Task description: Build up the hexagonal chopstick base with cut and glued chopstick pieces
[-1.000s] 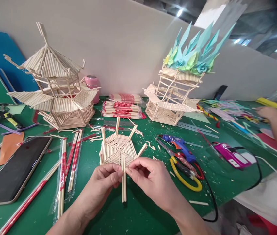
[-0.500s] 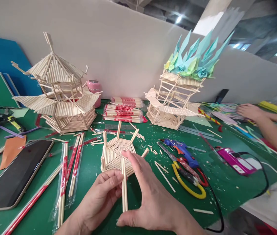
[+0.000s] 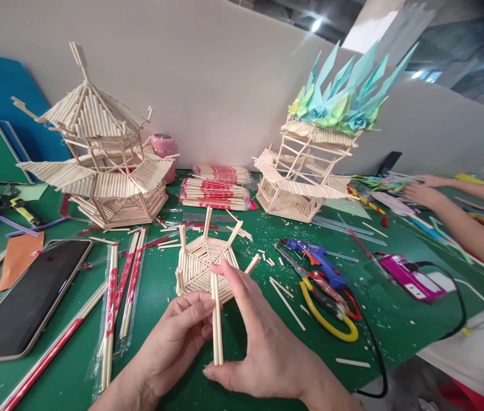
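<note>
Two wooden chopsticks (image 3: 217,334) stand side by side, nearly upright, in front of me. My left hand (image 3: 184,337) pinches them around the middle between thumb and fingers. My right hand (image 3: 267,337) spans their length, its index fingertip at the upper end and its thumb at the lower end; its other fingers are mostly hidden. Just behind the hands lies a hexagonal base (image 3: 199,262) of chopsticks laid in a web pattern, with short posts rising at its corners. Part of this base is covered by my right index finger and the chopsticks.
A chopstick pagoda (image 3: 105,165) stands back left, a paper-topped one (image 3: 310,188) back right. Bundled chopsticks (image 3: 214,194) lie between. A phone (image 3: 28,299) and wrapped chopsticks (image 3: 111,314) are left; scissors (image 3: 331,328), a glue gun (image 3: 317,260) and a pink power strip (image 3: 413,277) right. Another person's hands (image 3: 426,191) work far right.
My hands and the chopsticks keep almost the same pose. The view has shifted slightly. At far right, the other person's hands have moved a little, and a second arm shows more.
</note>
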The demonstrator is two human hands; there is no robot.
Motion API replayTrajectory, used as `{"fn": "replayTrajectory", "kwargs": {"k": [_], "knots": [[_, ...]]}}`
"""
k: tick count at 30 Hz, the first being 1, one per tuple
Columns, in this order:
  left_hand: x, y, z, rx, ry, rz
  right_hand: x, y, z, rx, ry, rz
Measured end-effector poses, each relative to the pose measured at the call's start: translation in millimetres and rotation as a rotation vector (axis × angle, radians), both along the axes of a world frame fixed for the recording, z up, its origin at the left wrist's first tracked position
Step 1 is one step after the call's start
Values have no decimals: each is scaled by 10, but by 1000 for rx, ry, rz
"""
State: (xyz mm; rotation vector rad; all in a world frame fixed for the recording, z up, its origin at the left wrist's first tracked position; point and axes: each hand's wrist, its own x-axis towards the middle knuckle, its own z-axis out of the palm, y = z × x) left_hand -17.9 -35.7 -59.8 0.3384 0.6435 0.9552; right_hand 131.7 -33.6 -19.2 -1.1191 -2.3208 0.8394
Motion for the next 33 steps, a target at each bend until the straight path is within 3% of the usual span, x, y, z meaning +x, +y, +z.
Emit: {"fn": "replayTrajectory", "kwargs": {"k": [11,19,23,28,33], "knots": [[7,23,-27,23,4,-11,28,4,-44,-22,-2,5],[24,16,19,1,66,34,121,7,-50,-134,50,-17],[23,11,15,17,73,38,181,-1,-75,-212,245,-16],[17,14,16,23,83,30,195,-9,-125,-413,650,-133],[19,16,19,57,85,18,133,-44,-144,-616,921,-96]]}}
